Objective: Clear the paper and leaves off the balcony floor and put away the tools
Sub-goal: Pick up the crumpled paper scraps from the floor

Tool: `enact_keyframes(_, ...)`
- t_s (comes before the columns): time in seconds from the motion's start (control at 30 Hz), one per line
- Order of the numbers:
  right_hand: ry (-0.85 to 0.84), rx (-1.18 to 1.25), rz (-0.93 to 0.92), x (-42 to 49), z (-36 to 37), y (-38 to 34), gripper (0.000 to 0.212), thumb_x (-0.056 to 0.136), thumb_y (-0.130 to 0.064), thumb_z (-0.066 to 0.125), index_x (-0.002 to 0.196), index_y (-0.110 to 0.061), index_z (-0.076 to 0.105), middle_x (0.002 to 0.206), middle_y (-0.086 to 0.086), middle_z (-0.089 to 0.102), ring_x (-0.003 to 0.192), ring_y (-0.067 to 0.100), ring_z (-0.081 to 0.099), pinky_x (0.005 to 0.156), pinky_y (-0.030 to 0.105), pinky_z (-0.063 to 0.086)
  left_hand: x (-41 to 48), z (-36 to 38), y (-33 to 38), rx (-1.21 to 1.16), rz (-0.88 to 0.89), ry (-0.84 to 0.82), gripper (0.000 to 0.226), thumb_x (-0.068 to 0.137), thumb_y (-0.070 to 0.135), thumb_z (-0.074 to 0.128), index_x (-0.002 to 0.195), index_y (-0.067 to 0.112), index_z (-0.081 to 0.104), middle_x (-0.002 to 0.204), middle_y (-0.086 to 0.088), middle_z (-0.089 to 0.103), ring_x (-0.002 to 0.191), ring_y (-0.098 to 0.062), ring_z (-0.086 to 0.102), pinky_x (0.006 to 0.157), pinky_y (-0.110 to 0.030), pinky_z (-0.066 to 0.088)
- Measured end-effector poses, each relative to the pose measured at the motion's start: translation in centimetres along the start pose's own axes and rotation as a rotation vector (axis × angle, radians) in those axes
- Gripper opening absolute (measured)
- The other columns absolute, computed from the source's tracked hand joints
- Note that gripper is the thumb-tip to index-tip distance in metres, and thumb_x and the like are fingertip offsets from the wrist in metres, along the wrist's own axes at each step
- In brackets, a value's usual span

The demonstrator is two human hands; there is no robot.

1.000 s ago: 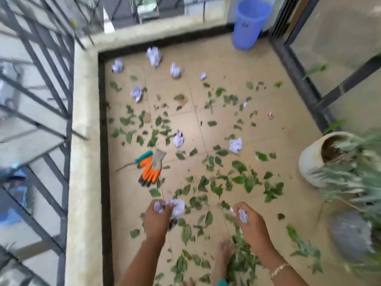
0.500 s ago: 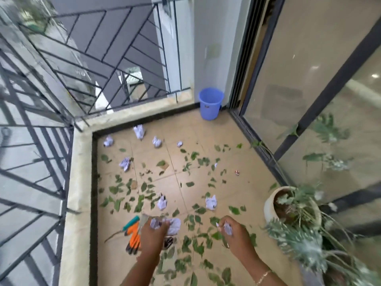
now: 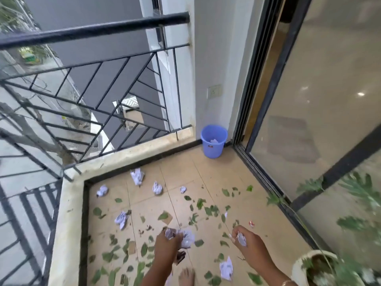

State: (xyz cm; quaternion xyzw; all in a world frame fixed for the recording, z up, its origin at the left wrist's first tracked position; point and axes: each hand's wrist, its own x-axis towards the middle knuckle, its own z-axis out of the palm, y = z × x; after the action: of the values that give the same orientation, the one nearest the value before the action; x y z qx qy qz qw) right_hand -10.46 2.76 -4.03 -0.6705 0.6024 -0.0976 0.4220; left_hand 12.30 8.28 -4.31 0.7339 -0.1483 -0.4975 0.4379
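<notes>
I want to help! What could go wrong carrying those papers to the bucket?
The left hand grips a bulging bunch of crumpled white paper; bits might drop before reaching the round blue plastic bucket in the far corner. Wind might push the loose paper balls by the ledge through the black metal railing.

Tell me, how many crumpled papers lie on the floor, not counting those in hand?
6. Along the far kerb: leftmost ball, largest ball, middle ball, small ball. Closer, left: flattened ball. Nearest, right: loose sheet. More may be hidden.
</notes>
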Motion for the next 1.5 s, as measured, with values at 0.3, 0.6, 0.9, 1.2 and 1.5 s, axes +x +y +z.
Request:
enact_keyframes(0.3, 0.058, 0.027, 0.081, 16.6, -3.2, -7.7, 0.033, 0.091, -0.016, 0.054, 0.069, -0.038, 0.043, 0.056, -0.004, 0.049, 0.046, 0.006, 0.037, 0.045, 0.017, 0.025, 14.7, 2.8, 13.2, 0.043, -0.042, -0.025, 0.024, 0.058, 0.024, 0.067, 0.067, 0.003, 0.059, 0.061, -0.016, 0.062, 0.057, -0.023, 0.054, 0.057, -0.034, 0.044)
enact_keyframes(0.6, 0.154, 0.135, 0.11, 32.5, -9.4, -7.5, 0.021, 0.089, -0.033, 0.059, 0.075, -0.042, 0.046, 0.055, -0.003, 0.045, 0.047, 0.01, 0.035, 0.048, 0.02, 0.028, 29.3, 12.8, 22.5, 0.037, -0.071, -0.174, 0.029, 0.072, 0.019, 0.071, 0.075, -0.007, 0.059, 0.062, -0.016, 0.053, 0.059, -0.024, 0.046, 0.051, -0.031, 0.041)
enact_keyframes(0.9, 0.152, 0.19, 0.243, 49.6, -17.2, -6.4, 0.032, 0.087, -0.029, 0.062, 0.067, -0.048, 0.047, 0.052, -0.019, 0.051, 0.047, 0.005, 0.042, 0.051, 0.014, 0.033, 42.0, 23.5, 34.2, 0.111, -0.09, -0.156, 0.01, 0.087, 0.007, 0.059, 0.078, 0.003, 0.058, 0.061, -0.014, 0.059, 0.042, -0.018, 0.047, 0.042, -0.023, 0.044)
enact_keyframes(1.2, 0.162, 0.52, 0.49, 70.1, -15.7, 0.0, 0.029, 0.087, -0.016, 0.063, 0.064, -0.014, 0.046, 0.035, -0.007, 0.041, 0.025, 0.01, 0.04, 0.029, 0.013, 0.023, 61.0, 33.2, 33.6, 0.177, -0.149, -0.131, 0.004, 0.087, 0.002, 0.055, 0.086, -0.001, 0.057, 0.068, -0.016, 0.055, 0.052, -0.022, 0.046, 0.042, -0.025, 0.045)
enact_keyframes(1.5, 0.126, 0.953, 0.587, 85.2, -9.4, 5.9, 0.024, 0.085, -0.016, 0.066, 0.076, -0.008, 0.045, 0.062, 0.009, 0.037, 0.036, 0.004, 0.039, 0.04, 0.016, 0.029, 76.5, 38.3, 26.3, 0.238, -0.292, -0.115, 0.012, 0.084, 0.006, 0.062, 0.075, 0.007, 0.054, 0.076, -0.02, 0.058, 0.069, -0.024, 0.049, 0.061, -0.039, 0.048)
